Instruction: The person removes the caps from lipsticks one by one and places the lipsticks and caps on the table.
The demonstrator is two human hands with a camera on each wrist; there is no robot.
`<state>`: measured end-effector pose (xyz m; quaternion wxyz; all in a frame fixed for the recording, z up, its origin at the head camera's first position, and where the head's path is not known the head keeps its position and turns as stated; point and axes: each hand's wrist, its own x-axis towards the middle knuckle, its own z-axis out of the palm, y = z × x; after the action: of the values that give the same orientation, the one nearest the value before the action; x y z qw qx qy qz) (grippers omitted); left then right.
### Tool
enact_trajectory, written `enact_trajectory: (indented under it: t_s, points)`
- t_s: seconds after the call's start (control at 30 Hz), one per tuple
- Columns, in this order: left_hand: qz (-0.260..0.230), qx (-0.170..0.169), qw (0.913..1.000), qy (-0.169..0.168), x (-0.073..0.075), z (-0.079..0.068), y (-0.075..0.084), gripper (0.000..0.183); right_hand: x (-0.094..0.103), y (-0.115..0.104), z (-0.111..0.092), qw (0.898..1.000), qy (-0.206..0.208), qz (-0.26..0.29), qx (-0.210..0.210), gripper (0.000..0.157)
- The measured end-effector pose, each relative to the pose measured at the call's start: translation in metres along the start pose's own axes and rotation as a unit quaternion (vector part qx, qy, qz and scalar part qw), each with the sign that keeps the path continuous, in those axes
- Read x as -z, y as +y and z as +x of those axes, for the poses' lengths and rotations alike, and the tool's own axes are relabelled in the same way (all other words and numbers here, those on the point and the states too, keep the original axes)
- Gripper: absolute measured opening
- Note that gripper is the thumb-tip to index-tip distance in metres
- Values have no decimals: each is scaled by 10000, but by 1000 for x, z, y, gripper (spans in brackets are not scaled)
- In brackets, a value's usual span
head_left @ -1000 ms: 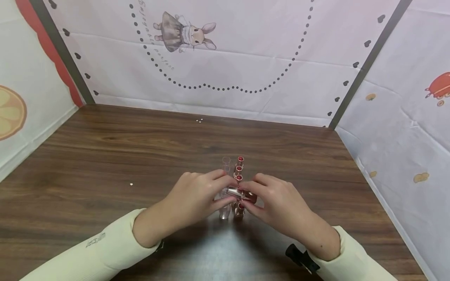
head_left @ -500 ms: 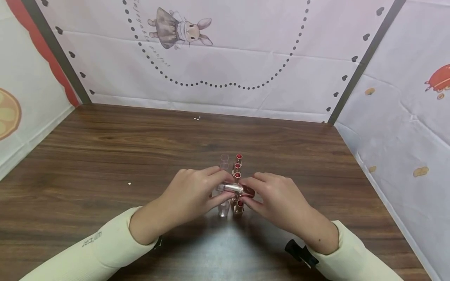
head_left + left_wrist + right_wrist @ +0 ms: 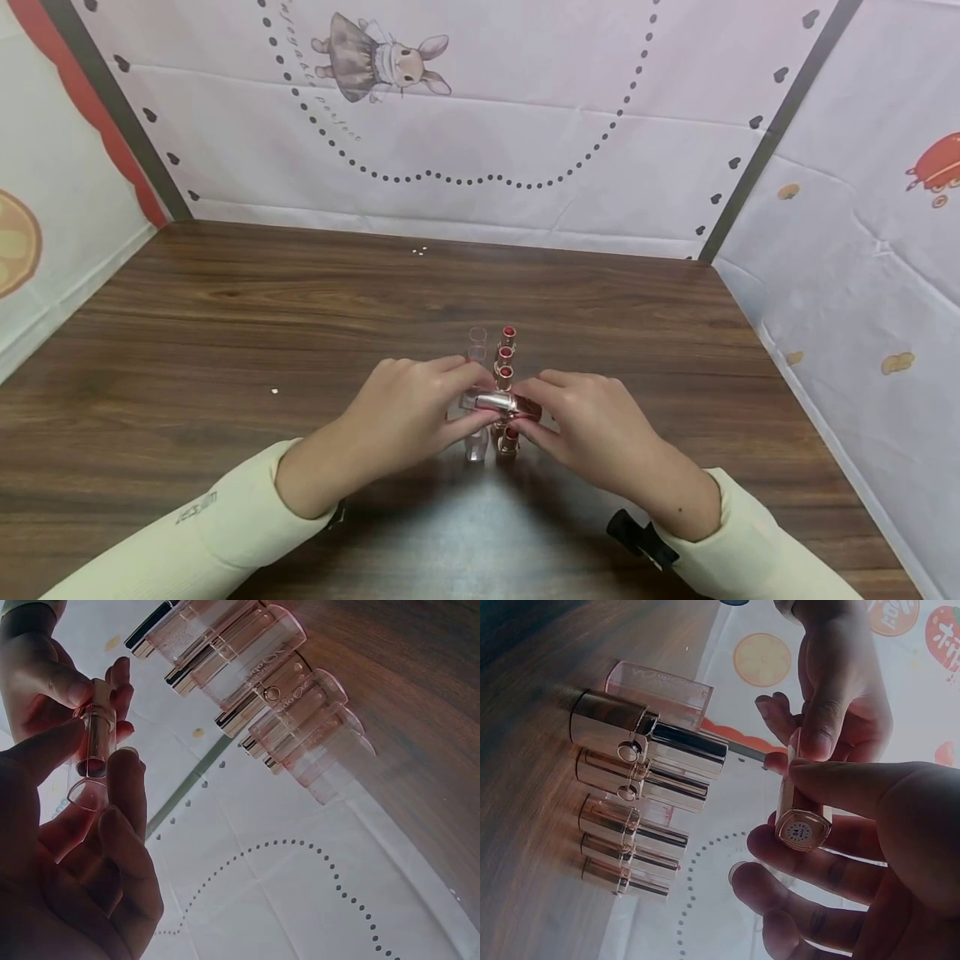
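My left hand (image 3: 405, 406) pinches a clear lipstick cap (image 3: 88, 793) between thumb and fingers. My right hand (image 3: 600, 429) grips the base of a lipstick (image 3: 804, 825), whose round label faces the right wrist camera. The lipstick lies roughly sideways between the hands, its metallic tube pointing left. In the left wrist view the cap's clear wall surrounds part of that tube; how far it reaches is partly hidden by fingers. Below and behind the hands, several uncapped lipsticks (image 3: 609, 727) stand upright in a row. Beside them on the left is a row of clear caps (image 3: 476, 447).
The dark wood table (image 3: 225, 317) is bounded by a printed back cloth (image 3: 465, 142) and side cloths. Small white bits (image 3: 419, 251) lie near the back edge, and another white speck (image 3: 274, 391) lies at the left. A black strap (image 3: 641, 537) is on the right wrist.
The held lipstick and cap have turned slightly and the metallic tube shows more clearly between the hands. Both hands keep their grips. The whole head view has shifted a little.
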<state>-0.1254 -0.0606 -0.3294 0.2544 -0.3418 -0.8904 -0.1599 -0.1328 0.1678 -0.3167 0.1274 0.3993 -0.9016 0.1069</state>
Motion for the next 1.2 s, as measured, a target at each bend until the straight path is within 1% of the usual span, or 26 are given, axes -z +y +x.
enact_trajectory:
  t_s: [0.17, 0.43, 0.57, 0.97, 1.2]
  points:
    - [-13, 19, 10000, -70, 0, 0, 0, 26, 0, 0, 0, 10000, -49, -11, -26, 23]
    - [-245, -178, 9995, -122, 0, 0, -2, 22, 1, 1, 0, 9999, -22, 160, 46, 24]
    - [-285, -238, 9992, -120, 0, 0, -2, 22, 1, 2, 0, 9998, 13, 160, 70, 25]
    - [-230, -92, 9993, -293, 1, 1, -2, 23, 1, 3, 0, 9998, 146, 82, 133, 25]
    - [-150, -52, 9993, -337, 1, 1, -2, 23, 0, 3, 0, 9999, 61, 72, 126, 24]
